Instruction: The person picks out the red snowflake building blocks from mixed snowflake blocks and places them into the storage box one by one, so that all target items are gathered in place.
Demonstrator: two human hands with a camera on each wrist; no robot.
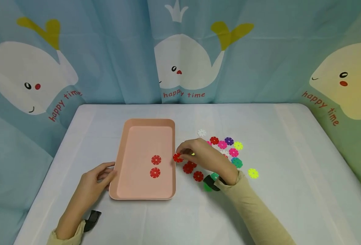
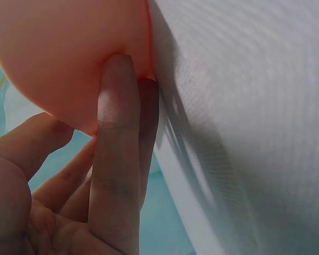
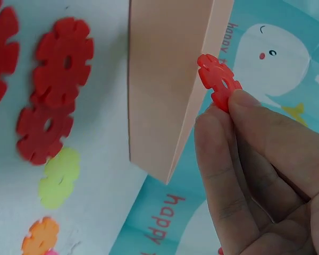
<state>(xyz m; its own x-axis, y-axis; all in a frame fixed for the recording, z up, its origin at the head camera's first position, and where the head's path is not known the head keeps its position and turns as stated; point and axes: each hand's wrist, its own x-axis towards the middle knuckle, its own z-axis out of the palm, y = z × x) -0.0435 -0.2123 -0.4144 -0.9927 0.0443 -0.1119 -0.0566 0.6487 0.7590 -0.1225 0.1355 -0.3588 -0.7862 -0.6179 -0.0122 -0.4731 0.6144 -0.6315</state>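
Between thumb and fingers of my right hand (image 1: 203,154) is a red snowflake disc (image 3: 218,79), a flat plastic piece with notched edges. It sits right at the right rim of the pink tray (image 1: 143,141), raised above the table. Two red snowflake discs (image 1: 156,160) lie inside the tray, one in front of the other. At the tray's near left edge, my left hand (image 1: 94,185) holds the rim. In the left wrist view, its fingers (image 2: 117,95) press the tray's outer wall, with the thumb at the rim.
Right of the tray lies a loose spread of snowflake discs in several colours, partly hidden under my right forearm. Red discs (image 1: 198,176) are nearest the tray; a yellow disc (image 1: 253,173) lies farthest right. A whale-print curtain (image 1: 107,61) hangs behind the white table (image 1: 284,143).
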